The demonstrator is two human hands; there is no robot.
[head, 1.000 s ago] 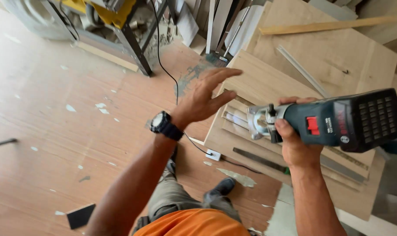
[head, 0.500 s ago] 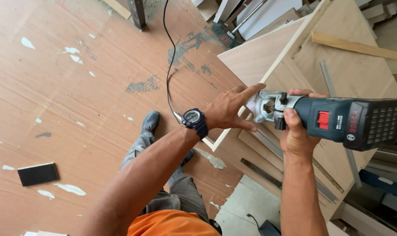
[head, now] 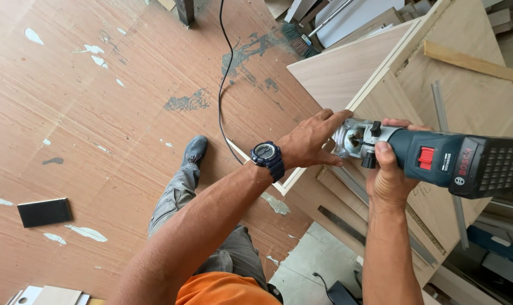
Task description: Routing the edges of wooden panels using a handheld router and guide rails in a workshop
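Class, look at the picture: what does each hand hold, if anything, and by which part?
The right hand grips the blue-green trim router around its body, behind the metal base. The left hand rests fingers against that base, not clearly gripping.

Both bare forearms reach forward from the lower edge of the view; the left hand (head: 310, 142) lies palm-down, fingers stretched straight and close together, wrist level; the right hand (head: 387, 169) is curled tight in a grip, thumb wrapped over the top, knuckles facing down.
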